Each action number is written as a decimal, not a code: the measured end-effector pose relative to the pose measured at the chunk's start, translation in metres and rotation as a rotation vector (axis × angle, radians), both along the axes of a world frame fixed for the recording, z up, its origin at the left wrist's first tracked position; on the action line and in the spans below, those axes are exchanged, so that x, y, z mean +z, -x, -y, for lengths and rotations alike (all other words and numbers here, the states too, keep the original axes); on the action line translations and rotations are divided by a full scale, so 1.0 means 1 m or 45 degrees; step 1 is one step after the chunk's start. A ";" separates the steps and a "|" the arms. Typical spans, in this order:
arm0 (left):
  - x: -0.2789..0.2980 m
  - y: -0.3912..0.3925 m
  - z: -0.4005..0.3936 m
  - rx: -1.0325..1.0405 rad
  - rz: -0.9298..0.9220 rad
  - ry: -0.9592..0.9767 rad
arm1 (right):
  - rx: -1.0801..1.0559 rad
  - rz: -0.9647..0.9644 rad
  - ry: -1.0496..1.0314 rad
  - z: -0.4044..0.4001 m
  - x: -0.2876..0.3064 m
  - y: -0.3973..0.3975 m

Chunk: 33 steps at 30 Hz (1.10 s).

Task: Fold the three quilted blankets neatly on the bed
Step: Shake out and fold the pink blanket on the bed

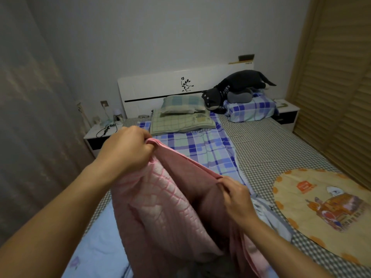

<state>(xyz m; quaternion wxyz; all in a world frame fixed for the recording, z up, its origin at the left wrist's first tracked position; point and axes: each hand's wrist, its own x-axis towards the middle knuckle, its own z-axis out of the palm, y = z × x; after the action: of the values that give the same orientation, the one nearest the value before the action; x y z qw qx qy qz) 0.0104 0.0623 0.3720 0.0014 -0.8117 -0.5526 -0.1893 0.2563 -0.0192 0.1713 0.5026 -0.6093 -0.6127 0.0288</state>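
The pink quilted blanket [160, 201] hung between the hands, its top edge running from the left hand [128, 149], higher and farther out, down to the right hand [234, 195]; each pinched that edge above the bed [267, 149].

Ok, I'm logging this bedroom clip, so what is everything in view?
pink quilted blanket: 1, pink, held up over bed's near end
light blue blanket: 1, pale blue, under it, near left
round printed quilt: 1, cream and orange, bed's right
plaid sheet: 1, blue-green, mid-bed
pillows: 2, green check, stacked by headboard
plush cat: 1, dark grey, on folded plaid bedding
nightstands: 2, white, flanking bed
left hand: grips blanket edge
right hand: pinches blanket edge
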 end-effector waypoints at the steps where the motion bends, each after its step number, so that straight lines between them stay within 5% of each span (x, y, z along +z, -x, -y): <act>1: -0.002 0.004 -0.003 0.031 -0.034 -0.009 | 0.018 -0.006 -0.085 0.005 0.010 -0.005; 5: -0.007 0.010 -0.011 0.085 0.043 0.143 | 0.011 0.074 -0.284 0.007 0.046 -0.015; 16: -0.013 0.013 -0.015 -0.023 0.039 0.602 | -0.127 0.151 -0.116 0.018 0.052 -0.033; 22: -0.027 0.022 -0.011 -0.183 -0.027 1.012 | -0.205 -0.264 0.172 0.016 0.059 -0.028; 25: -0.044 0.018 -0.010 -0.097 0.031 0.805 | -0.043 -0.371 0.285 0.014 0.065 -0.030; 27: -0.056 0.006 0.000 -0.029 0.152 0.603 | 0.180 -0.124 0.381 0.016 0.073 -0.020; 30: -0.075 -0.031 0.036 -0.285 0.360 0.544 | 0.342 0.225 0.434 0.013 0.076 0.010; 33: -0.088 -0.057 0.057 -0.475 0.051 0.529 | 0.334 0.060 0.461 0.012 0.074 0.020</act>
<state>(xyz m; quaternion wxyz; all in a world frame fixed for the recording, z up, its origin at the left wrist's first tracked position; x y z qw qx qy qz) 0.0673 0.0048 0.2841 -0.2108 -0.8783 -0.4205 -0.0850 0.2362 -0.0308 0.2453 0.3623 -0.6052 -0.6832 0.1891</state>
